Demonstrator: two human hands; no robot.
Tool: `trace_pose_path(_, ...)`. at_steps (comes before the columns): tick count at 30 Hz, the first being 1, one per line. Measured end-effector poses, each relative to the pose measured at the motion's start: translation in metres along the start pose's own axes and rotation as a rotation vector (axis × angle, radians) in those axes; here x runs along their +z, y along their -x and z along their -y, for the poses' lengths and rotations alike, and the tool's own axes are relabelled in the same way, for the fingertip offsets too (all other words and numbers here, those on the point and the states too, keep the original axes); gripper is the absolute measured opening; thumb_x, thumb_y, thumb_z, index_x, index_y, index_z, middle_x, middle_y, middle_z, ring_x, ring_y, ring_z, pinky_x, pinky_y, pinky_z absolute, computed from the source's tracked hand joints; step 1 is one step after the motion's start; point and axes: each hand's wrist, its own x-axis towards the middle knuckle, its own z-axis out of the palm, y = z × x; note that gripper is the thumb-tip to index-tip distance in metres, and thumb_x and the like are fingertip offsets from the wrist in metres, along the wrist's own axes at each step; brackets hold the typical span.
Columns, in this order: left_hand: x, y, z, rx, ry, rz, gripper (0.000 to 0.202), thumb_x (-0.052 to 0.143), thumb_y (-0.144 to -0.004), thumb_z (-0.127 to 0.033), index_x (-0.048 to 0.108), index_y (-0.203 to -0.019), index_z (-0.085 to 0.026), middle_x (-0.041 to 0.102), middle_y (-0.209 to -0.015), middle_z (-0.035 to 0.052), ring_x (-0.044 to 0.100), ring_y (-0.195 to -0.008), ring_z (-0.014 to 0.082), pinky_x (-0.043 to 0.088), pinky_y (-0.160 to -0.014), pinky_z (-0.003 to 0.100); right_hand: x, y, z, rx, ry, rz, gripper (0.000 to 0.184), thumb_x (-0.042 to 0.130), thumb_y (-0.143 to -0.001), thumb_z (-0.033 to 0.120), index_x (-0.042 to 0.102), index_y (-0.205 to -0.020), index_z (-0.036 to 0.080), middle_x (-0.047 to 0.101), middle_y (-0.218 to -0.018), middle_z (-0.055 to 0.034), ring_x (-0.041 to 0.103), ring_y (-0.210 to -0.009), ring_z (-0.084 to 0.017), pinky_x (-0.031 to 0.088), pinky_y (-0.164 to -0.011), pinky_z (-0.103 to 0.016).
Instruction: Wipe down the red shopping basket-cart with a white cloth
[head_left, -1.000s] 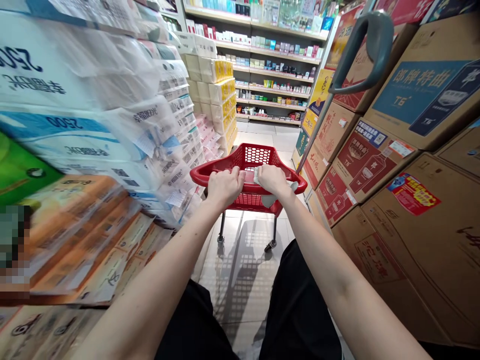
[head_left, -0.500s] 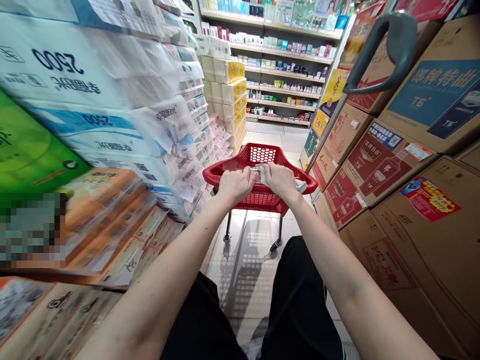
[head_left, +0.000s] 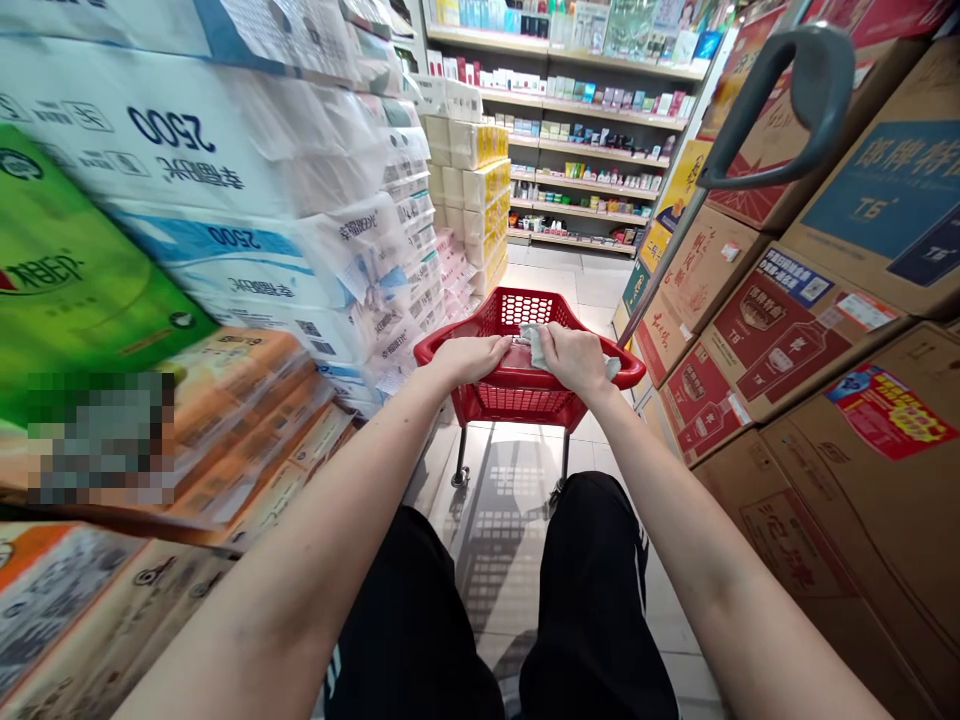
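Observation:
A red plastic shopping cart (head_left: 517,405) with a holed basket stands in front of me. My left hand (head_left: 471,358) is closed over the left part of its handle (head_left: 517,379). Farther right, my right hand (head_left: 576,354) grips a pale grey-green cloth (head_left: 538,346) and presses it on the handle. One end of the cloth shows past my right hand, near the handle's right side. Between the two hands a short stretch of the handle is bare. Most of the basket's inside is hidden.
Packs of tissue paper (head_left: 202,240) and orange packages (head_left: 247,370) are piled on the left. Cardboard boxes (head_left: 795,310) form a wall on the right, with a grey loop handle (head_left: 832,80) before them. Shelves of cosmetics (head_left: 570,140) stand beyond the tiled floor (head_left: 517,550).
My left hand has slid left along the handle, away from my right hand, and lies flatter. The right hand and the cloth remain close together. The view has shifted slightly.

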Motion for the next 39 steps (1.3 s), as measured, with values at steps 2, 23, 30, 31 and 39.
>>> trace_pose_path(2, 0.0, 0.004, -0.002, -0.023, -0.024, 0.006, 0.07, 0.004, -0.096, -0.059, 0.056, -0.131, -0.027, 0.064, -0.132, 0.0074, 0.061, -0.118, 0.0307, 0.045, -0.096, 0.045, 0.004, -0.004, -0.004, 0.002, -0.033, 0.0, 0.051, 0.021, -0.105, 0.041, 0.065, -0.098, 0.017, 0.072, -0.086, -0.0073, 0.066, -0.079, -0.019, 0.035, -0.067, -0.027)
trace_pose_path(23, 0.003, 0.022, -0.023, -0.127, -0.024, -0.083, 0.063, 0.009, -0.099, -0.053, 0.056, -0.129, -0.025, 0.07, -0.122, 0.01, 0.065, -0.112, 0.0304, 0.047, -0.093, 0.047, 0.005, 0.018, -0.01, -0.061, -0.371, -0.013, 0.049, 0.045, -0.097, 0.051, 0.055, -0.134, 0.02, 0.063, -0.13, -0.0089, 0.058, -0.119, -0.024, 0.043, -0.099, -0.036)
trace_pose_path(30, 0.011, 0.016, -0.033, -0.12, -0.011, -0.162, 0.063, 0.011, -0.099, -0.051, 0.064, -0.115, -0.02, 0.073, -0.111, 0.0109, 0.068, -0.104, 0.0316, 0.05, -0.087, 0.046, 0.002, -0.012, -0.026, 0.018, -0.24, 0.32, 0.058, 0.033, -0.096, 0.063, 0.07, -0.113, 0.022, 0.072, -0.112, -0.0094, 0.065, -0.104, -0.027, 0.046, -0.086, -0.035)
trace_pose_path(31, 0.013, 0.016, -0.035, -0.129, -0.014, -0.188, 0.063, 0.012, -0.099, -0.05, 0.065, -0.112, -0.02, 0.074, -0.109, 0.0111, 0.068, -0.103, 0.0315, 0.05, -0.086, 0.045, 0.002, -0.015, -0.027, 0.022, -0.222, 0.319, 0.056, 0.031, -0.098, 0.061, 0.07, -0.112, 0.023, 0.072, -0.113, -0.0086, 0.066, -0.104, -0.027, 0.046, -0.085, -0.034)
trace_pose_path(39, 0.022, 0.018, -0.043, -0.182, -0.078, -0.366, 0.061, 0.016, -0.099, -0.039, 0.072, -0.098, -0.016, 0.075, -0.096, 0.0137, 0.07, -0.094, 0.031, 0.051, -0.079, 0.042, 0.007, 0.008, -0.002, -0.064, -0.056, 0.074, 0.052, 0.025, -0.103, 0.048, 0.068, -0.109, 0.02, 0.072, -0.109, -0.0092, 0.062, -0.104, -0.025, 0.041, -0.092, -0.034)
